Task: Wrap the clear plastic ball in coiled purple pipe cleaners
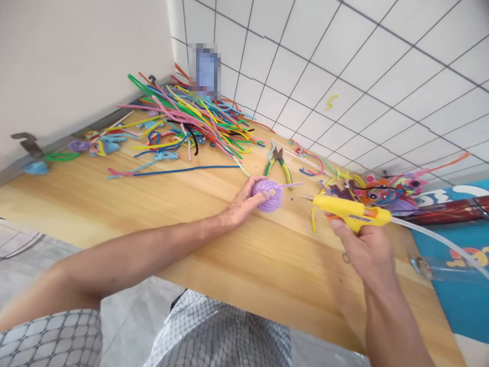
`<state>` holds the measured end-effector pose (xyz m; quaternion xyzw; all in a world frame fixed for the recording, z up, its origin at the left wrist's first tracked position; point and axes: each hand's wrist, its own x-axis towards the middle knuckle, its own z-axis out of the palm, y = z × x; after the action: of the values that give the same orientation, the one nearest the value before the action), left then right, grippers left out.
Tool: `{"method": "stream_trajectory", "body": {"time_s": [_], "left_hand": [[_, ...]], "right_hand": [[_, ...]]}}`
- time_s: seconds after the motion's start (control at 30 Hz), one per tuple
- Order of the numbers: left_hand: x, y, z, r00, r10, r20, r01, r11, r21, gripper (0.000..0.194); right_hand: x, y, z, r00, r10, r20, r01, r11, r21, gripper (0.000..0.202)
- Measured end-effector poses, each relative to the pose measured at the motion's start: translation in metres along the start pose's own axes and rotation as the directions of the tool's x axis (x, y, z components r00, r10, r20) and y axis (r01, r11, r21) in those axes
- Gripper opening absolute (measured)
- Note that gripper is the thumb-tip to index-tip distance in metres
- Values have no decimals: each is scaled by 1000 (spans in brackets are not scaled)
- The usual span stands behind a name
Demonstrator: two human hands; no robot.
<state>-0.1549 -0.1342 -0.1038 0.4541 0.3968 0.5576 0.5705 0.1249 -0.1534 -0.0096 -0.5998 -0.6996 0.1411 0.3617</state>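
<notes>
Between the thumb and fingers of my left hand (244, 201) is a round purple pipe-cleaner coil (272, 204), its loose end sticking out to the right. My right hand (362, 250) grips a yellow hot glue gun (344, 208) by its handle. The nozzle points left toward the coil, with a gap between them. A long, pale glue stick (439, 237) trails from the back of the gun. Just beyond the coil, pliers (280, 164) with green and yellow handles lie on the wooden table (229, 270).
A large heap of colourful pipe cleaners (198, 112) lies at the back left, with twisted bits (103, 143) beside it. Finished-looking pipe-cleaner figures (382, 191) sit at the right, near a clear bottle (439, 267). A white tiled wall (305, 61) borders the table's far side.
</notes>
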Motion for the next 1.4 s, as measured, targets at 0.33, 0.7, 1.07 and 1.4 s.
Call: {"method": "stream_trajectory", "body": {"time_s": [0.33,0.7,1.07,1.4], "left_hand": [[1,4,0,999,-36,-21,35,998,-46,51],[0,6,1,995,-93,-35,90,992,-83,53],[-1,4,0,998,-65,12,66,997,-45,53],[0,0,-1,998,-50,27,51,997,-53,52]], "right_hand": [[28,-27,29,979,-167,120,175,983,-62,17],[26,-14,42,995,-94,36,98,988,-119,24],[17,-8,56,940,-341,32,331,881,-337,23],[18,-5,58,927,-372,48,360,845,-395,23]]}}
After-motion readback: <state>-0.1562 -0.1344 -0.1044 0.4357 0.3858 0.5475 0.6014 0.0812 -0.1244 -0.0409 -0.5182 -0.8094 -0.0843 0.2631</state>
